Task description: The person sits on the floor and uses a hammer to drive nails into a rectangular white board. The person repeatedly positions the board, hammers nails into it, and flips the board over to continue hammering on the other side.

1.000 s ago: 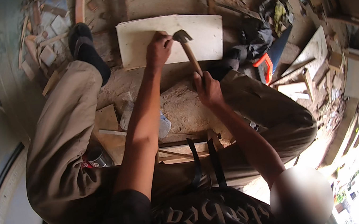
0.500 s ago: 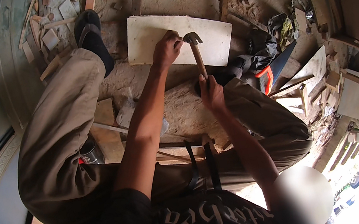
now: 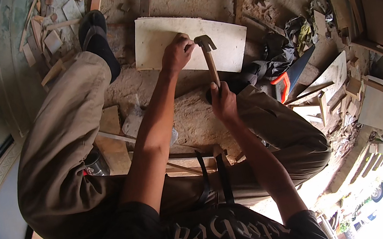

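Observation:
A claw hammer (image 3: 211, 65) with a wooden handle is gripped in my right hand (image 3: 224, 102), low on the handle. Its metal head is over a pale rectangular board (image 3: 231, 50) that lies on the ground between my legs. My left hand (image 3: 176, 54) is at the middle of that board, thumb and fingers pinched together close beside the hammer head. Whatever sits in the pinch is too small to make out.
A handsaw (image 3: 298, 70) with an orange handle lies to the right, near crumpled dark plastic (image 3: 281, 50). Wood scraps (image 3: 54, 41) litter the far left, and more offcuts (image 3: 323, 96) pile up at right. A dark can (image 3: 97, 164) stands by my left knee.
The hammer and my right hand have shifted very slightly left. My left hand keeps its pinch at the same place on the board.

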`<state>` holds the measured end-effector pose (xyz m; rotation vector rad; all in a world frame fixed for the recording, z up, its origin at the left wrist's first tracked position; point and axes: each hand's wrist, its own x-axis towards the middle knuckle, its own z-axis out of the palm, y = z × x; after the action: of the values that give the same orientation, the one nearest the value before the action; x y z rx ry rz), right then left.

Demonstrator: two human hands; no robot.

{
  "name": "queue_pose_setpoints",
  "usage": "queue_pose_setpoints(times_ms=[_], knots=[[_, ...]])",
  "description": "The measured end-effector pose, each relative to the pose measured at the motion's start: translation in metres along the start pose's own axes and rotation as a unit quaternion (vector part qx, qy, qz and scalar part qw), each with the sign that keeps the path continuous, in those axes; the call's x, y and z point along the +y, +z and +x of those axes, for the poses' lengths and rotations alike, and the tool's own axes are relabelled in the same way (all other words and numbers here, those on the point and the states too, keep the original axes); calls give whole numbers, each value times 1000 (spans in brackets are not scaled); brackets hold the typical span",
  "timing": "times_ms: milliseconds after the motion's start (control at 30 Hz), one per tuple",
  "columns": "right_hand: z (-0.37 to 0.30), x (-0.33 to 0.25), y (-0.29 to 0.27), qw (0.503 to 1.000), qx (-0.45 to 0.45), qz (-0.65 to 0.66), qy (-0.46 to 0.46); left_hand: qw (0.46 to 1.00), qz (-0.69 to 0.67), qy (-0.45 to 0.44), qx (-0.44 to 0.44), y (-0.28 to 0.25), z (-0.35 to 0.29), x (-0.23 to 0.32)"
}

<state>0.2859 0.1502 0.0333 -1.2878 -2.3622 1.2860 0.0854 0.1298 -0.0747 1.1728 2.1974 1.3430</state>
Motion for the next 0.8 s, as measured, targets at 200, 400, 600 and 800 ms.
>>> queue_pose_setpoints(times_ms=[200,400,600,800], knots=[[0,16,3,999,-16,-35,14,1000,-18,0,15,2,1,-1],[4,13,2,1000,-15,2,11,1000,-10,13,18,5,1,-6],[1,21,6,998,21,-15,-52,999,-21,8,26,5,1,-3],[0,17,3,1000,-1,-21,10,1000,-17,1,9,2,2,-2]])
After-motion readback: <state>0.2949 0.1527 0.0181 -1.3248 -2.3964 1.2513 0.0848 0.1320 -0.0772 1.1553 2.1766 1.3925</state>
